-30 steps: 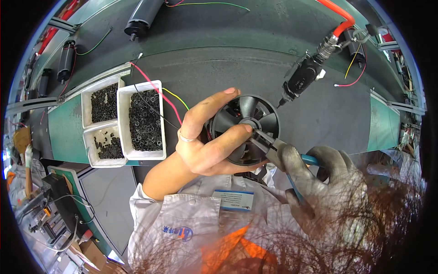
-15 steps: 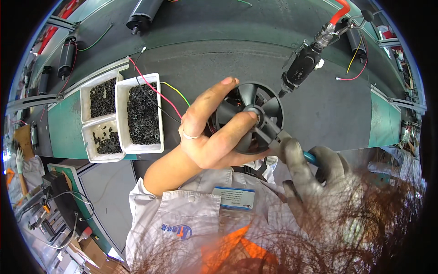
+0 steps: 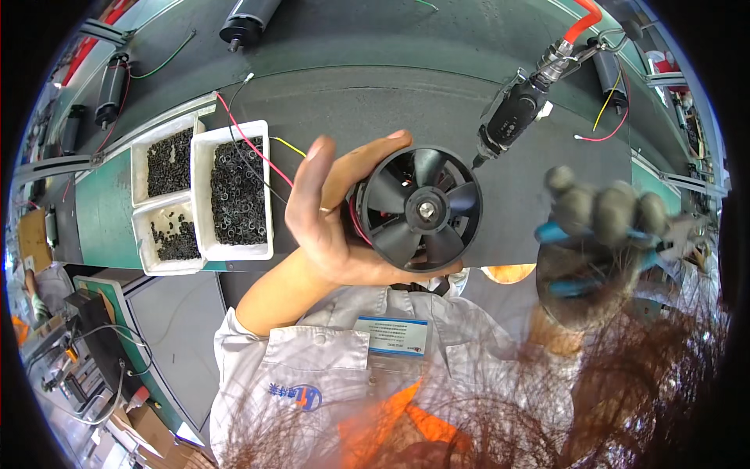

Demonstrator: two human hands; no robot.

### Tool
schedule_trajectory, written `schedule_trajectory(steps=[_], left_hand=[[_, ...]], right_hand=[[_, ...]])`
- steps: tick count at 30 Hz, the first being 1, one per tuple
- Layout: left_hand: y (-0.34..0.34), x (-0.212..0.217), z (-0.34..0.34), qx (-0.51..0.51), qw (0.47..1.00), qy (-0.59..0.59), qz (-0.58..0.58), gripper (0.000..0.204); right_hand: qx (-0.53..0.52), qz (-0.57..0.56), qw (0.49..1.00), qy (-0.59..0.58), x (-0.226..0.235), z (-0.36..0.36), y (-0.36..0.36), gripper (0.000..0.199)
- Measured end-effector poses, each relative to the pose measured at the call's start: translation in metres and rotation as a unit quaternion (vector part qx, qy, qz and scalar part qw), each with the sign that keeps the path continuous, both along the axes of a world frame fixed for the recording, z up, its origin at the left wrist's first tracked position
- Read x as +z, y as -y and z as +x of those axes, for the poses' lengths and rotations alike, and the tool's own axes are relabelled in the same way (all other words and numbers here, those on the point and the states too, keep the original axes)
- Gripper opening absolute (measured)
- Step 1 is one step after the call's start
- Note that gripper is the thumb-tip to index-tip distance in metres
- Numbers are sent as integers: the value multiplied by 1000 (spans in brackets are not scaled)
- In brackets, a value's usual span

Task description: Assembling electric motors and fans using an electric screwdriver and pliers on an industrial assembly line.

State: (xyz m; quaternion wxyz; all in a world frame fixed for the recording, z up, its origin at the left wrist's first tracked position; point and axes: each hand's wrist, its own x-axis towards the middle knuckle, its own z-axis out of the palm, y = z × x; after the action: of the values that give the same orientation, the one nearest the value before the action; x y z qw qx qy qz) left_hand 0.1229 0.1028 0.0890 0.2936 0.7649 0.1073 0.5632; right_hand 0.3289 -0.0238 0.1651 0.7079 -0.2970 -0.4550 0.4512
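My bare left hand (image 3: 324, 227), with a ring on one finger, grips a black motor with a fan (image 3: 426, 207) from its left side. The fan faces up, and a small metal shaft end shows in the middle of its hub. Red, black and yellow-green wires (image 3: 262, 156) trail from the motor toward the bins. To the right, apart from the fan, my gloved right hand (image 3: 605, 215) is closed around blue-handled pliers (image 3: 569, 288). Their metal jaws point right and are partly blurred.
White bins (image 3: 269, 195) of small black rings and parts stand at the left. A black power screwdriver (image 3: 512, 117) hangs on a red hose above right of the fan, its tip near the rim. Cylindrical motors (image 3: 248, 23) with wires lie across the far green surface.
My right hand has drawn the pliers away from the fan hub to the right. My left index finger has lifted off the hub, and the hub now shows uncovered.
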Motion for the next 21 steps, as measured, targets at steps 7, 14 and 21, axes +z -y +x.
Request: schedule_trajectory(steps=[7,14,21], left_hand=[[2,9,-6,-14,995,-12,-96,122],[-5,1,-11,-11,994,19,-108,110],[-4,-4,-10,-15,991,62,-120,108]], right_hand=[[52,47,996,62,-21,-16,-41,30],[64,56,993,88,19,-14,-45,32],[42,88,990,105,-13,-34,-58,42]])
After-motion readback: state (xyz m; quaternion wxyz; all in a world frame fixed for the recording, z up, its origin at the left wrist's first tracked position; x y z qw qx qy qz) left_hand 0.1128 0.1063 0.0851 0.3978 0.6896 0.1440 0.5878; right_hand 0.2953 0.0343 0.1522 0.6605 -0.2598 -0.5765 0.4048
